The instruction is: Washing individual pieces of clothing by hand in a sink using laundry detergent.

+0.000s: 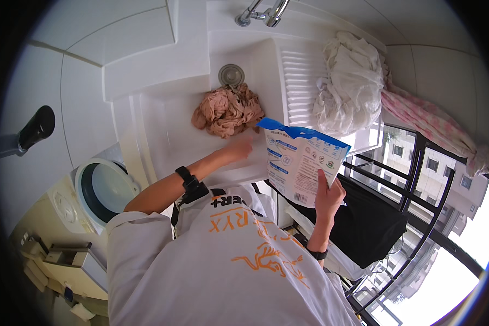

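Observation:
My right hand [328, 195] grips a white-and-blue printed plastic pouch [297, 163] by its lower right side, thumb across the printed face. The blue top edge of the pouch is uneven, and its contents are hidden. Left of the pouch, my left hand [240, 149] hangs over the white sink basin [167, 122] with its fingers curled; whether anything is inside them is hidden. Just beyond that hand, a crumpled pinkish-brown cloth [228, 110] lies on the basin floor, close to the metal drain [231, 75].
A chrome faucet [265, 15] rises at the back. White fabric [350, 85] is heaped on the ribbed washboard [301, 87], beside a pink-and-white cloth [428, 118]. At left are a round basin [110, 189] and a black handle-like object [36, 128]. Black fabric [366, 224] hangs at right by the window.

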A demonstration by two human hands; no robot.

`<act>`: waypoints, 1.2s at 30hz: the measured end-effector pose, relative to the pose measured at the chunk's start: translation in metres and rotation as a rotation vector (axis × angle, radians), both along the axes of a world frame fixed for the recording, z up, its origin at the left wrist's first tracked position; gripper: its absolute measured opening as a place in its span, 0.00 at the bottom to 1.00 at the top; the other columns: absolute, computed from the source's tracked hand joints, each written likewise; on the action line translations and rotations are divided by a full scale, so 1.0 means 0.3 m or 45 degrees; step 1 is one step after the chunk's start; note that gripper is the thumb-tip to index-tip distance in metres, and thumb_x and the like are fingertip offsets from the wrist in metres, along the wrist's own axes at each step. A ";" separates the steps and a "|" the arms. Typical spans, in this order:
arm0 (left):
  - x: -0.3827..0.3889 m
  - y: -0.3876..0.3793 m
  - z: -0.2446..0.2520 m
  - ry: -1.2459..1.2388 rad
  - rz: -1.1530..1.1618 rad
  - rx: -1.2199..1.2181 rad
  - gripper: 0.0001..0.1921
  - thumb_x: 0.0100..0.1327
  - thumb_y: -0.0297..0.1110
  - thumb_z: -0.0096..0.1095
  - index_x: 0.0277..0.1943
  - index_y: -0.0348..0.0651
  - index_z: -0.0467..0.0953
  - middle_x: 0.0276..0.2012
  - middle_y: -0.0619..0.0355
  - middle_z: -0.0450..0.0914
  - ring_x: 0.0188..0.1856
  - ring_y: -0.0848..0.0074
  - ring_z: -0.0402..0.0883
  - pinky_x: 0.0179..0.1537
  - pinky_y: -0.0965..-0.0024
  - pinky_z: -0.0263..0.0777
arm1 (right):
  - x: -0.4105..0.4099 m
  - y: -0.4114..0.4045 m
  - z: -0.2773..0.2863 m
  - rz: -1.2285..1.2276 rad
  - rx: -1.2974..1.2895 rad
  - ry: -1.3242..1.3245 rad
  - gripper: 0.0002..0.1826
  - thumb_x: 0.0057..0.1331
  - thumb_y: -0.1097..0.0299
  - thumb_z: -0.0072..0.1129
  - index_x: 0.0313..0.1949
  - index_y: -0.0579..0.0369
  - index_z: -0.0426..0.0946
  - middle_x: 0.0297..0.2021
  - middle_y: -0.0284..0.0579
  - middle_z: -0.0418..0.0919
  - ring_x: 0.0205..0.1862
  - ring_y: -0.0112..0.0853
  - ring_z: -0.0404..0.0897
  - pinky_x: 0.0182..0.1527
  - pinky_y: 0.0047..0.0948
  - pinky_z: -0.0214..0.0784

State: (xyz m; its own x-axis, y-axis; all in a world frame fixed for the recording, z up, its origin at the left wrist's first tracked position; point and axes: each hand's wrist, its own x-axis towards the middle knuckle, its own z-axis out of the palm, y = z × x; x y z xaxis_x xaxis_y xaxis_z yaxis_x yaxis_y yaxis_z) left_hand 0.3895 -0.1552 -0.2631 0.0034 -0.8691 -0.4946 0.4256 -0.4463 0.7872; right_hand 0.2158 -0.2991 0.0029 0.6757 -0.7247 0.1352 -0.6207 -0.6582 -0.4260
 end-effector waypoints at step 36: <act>-0.089 -0.105 0.049 1.054 0.370 -0.100 0.04 0.63 0.25 0.52 0.40 0.43 0.73 0.41 0.66 0.73 0.44 0.81 0.72 0.51 0.75 0.68 | 0.022 -0.013 -0.016 -0.026 0.025 0.099 0.10 0.69 0.68 0.62 0.39 0.65 0.83 0.26 0.48 0.83 0.23 0.29 0.80 0.29 0.27 0.70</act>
State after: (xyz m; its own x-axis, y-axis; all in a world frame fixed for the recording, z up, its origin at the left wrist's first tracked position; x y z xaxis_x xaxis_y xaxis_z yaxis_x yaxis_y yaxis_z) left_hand 0.3628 -0.1866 -0.2483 -0.1033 -0.9211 -0.3753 0.9615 -0.1891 0.1995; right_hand 0.2225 -0.3031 -0.0020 0.6688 -0.7403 0.0684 -0.6657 -0.6372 -0.3884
